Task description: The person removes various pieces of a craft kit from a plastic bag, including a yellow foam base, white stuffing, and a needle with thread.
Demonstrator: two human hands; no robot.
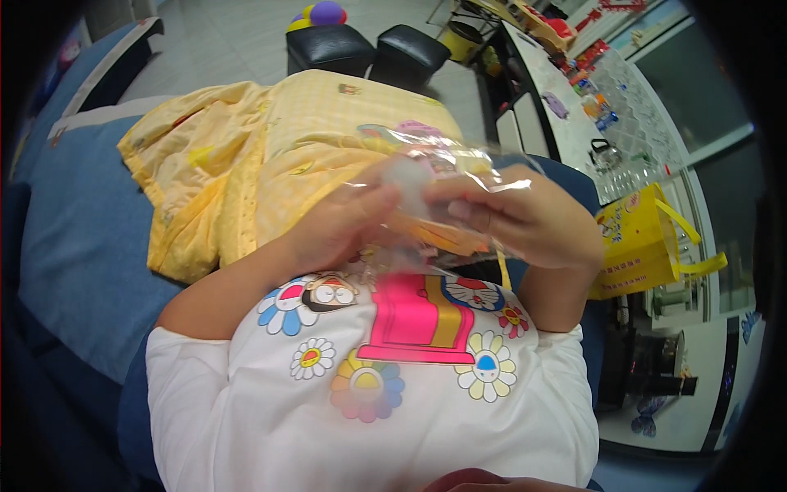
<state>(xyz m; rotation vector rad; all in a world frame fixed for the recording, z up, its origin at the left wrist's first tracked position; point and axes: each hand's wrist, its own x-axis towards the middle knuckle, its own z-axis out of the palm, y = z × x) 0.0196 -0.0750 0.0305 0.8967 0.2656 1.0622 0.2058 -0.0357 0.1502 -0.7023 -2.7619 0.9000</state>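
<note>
A clear, crinkled plastic bag (455, 237) is held up in front of my chest. Gripping its right side is my right hand (522, 212), with the thumb and fingers pinched together on the film. On the opposite side my left hand (363, 212) holds the bag too, its fingertips partly hidden in blur. Between the two hands shows a whitish, rounded patch (407, 178), too blurred to name. Something orange and flat (446, 234) shows through the film low in the bag. Pink and colourful printed pieces (421, 132) appear at its far end.
A yellow patterned quilt (295, 129) covers my lap, on a blue sofa (86, 221). Two black stools (332, 46) stand beyond, with balloons (326, 13) behind. At right are a yellow carrier bag (636, 246) and a long white-topped cabinet (535, 67) bearing a kettle (605, 154) and bottles.
</note>
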